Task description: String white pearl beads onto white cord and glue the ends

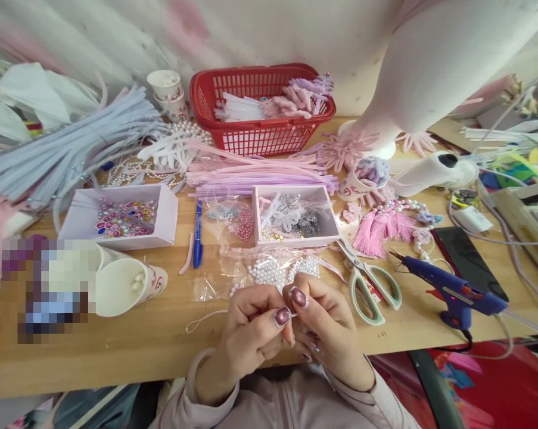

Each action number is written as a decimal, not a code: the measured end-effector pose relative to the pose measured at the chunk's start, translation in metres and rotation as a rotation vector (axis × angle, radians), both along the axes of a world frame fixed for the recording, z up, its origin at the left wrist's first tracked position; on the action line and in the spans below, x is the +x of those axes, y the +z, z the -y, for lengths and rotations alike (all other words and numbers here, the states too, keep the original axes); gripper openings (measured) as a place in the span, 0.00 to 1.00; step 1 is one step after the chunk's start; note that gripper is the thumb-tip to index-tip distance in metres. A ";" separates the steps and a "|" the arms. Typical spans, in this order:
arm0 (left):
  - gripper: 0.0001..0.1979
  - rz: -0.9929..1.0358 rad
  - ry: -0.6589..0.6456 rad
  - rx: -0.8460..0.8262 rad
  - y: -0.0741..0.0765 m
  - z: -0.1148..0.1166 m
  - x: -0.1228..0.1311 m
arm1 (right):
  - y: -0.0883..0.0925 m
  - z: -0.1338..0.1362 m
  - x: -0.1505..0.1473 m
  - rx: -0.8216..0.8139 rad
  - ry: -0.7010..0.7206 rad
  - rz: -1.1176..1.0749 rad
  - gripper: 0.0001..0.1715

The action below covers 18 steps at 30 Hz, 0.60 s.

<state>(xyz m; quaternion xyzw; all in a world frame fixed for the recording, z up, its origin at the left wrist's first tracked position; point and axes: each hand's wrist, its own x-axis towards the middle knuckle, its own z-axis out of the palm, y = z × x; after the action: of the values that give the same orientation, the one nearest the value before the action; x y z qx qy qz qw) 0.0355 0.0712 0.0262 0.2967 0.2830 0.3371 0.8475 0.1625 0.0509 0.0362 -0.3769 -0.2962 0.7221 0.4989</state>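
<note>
My left hand point(255, 328) and my right hand point(325, 322) meet above the table's front edge, thumbs and fingertips pinched close together. A thin white cord point(201, 322) comes out from the left hand and ends in a loop on the table. Between my thumbs a short white bit shows, seemingly the same cord; the fingers hide the rest. Just beyond the hands lie clear bags of white pearl beads point(273, 271). To the right are scissors point(369, 280) with pale green handles, touching neither hand.
A blue glue gun point(451, 286) and a black phone point(469, 262) lie at right. Paper cups point(155, 283) stand at left. Behind are a gem box point(161, 223), a charm box point(329, 220), a blue pen point(198, 238), pink tassels point(385, 229) and a red basket point(260, 134).
</note>
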 end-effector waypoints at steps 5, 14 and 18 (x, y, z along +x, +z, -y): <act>0.23 0.234 0.059 -0.059 0.001 0.000 0.007 | 0.003 -0.002 -0.007 -0.049 -0.117 -0.167 0.26; 0.23 0.207 0.152 0.041 0.004 -0.004 -0.006 | 0.006 -0.008 0.023 0.335 -0.508 0.160 0.30; 0.20 0.257 0.114 0.051 0.005 -0.002 -0.005 | 0.002 -0.004 0.031 0.400 -0.280 0.432 0.34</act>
<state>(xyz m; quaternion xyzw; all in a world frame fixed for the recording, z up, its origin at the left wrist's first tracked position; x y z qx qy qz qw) 0.0300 0.0729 0.0315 0.2560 0.1800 0.4270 0.8484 0.1938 0.0547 0.0380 -0.4530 -0.4765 0.4773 0.5830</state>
